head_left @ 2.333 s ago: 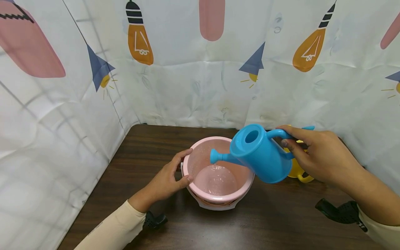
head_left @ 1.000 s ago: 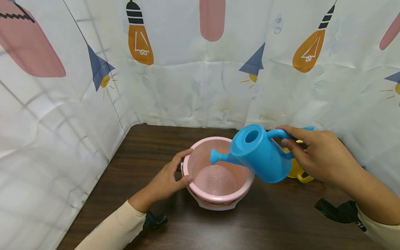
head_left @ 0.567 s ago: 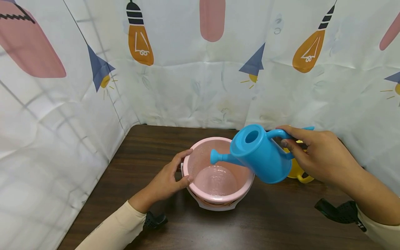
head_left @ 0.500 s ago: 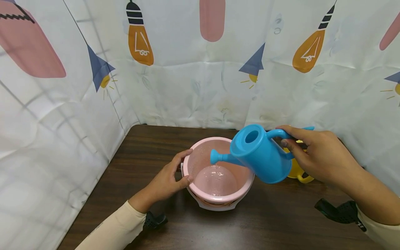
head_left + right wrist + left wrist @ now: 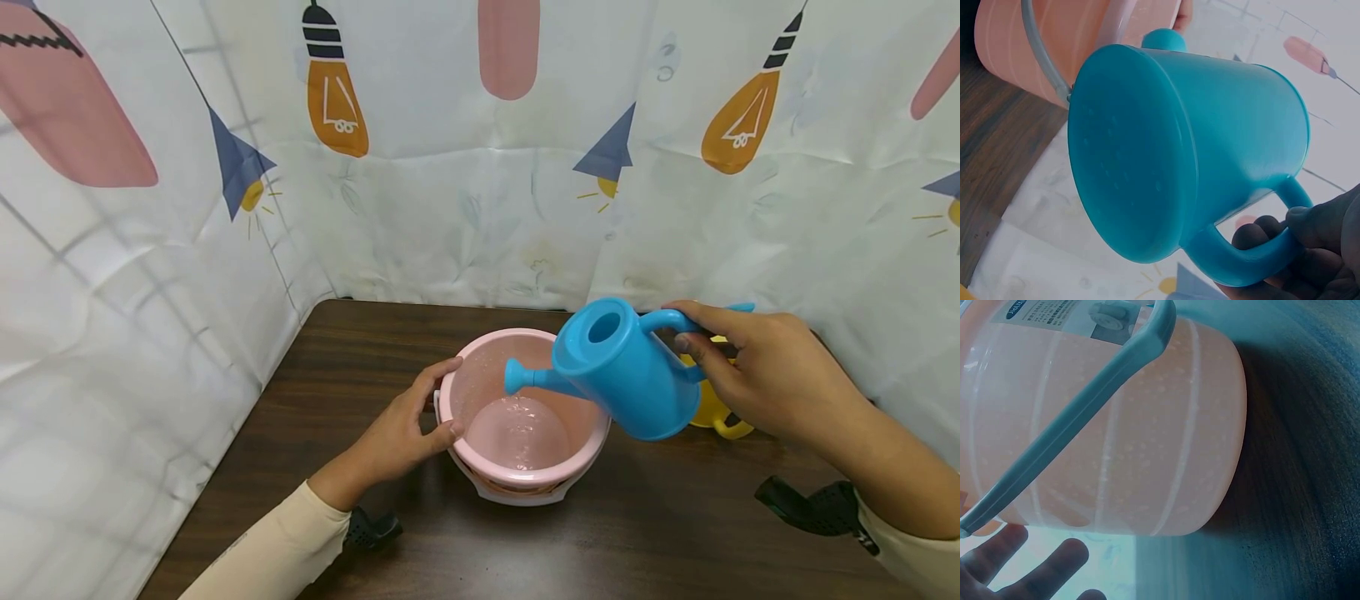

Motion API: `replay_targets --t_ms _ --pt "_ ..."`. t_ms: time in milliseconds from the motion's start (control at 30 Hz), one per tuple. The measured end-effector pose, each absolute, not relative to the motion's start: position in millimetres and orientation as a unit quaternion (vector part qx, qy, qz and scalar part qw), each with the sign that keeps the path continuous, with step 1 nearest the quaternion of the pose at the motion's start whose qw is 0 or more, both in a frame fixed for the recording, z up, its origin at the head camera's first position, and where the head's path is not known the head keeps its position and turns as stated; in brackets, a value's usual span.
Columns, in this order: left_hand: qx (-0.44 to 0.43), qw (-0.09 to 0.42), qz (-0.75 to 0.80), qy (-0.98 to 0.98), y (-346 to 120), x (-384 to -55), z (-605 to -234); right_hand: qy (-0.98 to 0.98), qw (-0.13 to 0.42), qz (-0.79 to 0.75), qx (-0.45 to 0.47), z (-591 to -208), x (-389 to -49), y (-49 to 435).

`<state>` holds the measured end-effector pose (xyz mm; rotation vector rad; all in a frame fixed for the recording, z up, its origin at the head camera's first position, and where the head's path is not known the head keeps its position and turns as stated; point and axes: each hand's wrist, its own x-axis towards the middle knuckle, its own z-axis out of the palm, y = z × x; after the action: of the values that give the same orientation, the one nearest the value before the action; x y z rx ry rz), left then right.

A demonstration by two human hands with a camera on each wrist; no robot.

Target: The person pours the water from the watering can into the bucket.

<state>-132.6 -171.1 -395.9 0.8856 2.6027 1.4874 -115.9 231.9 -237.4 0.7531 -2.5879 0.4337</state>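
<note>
A pink bucket stands on the table, with shallow clear water rippling in its bottom. My left hand holds the left side of its rim, thumb and index finger over the edge and other fingers outside. In my right hand is the handle of a blue watering can, gripped with the thumb and curled fingers. The can is tilted left, its spout over the bucket's opening. Bright glints show on the water below the spout. The right wrist view shows the can's underside.
Behind the right hand stands a yellow object with a handle, mostly hidden. The bucket's pale bail handle hangs along its side. A printed white curtain borders the dark wooden table at the back and left.
Both hands, the bucket and the watering can hold nearly the same positions. Only the ripples and glints on the water in the bucket shift.
</note>
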Motion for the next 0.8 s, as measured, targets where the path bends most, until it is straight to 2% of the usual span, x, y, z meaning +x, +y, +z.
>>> replay_targets --t_ms 800 --pt "0.283 0.009 0.482 0.829 -170.5 -133.1 -396.3 -0.931 0.199 0.154 0.265 -236.7 -116.1 231.6"
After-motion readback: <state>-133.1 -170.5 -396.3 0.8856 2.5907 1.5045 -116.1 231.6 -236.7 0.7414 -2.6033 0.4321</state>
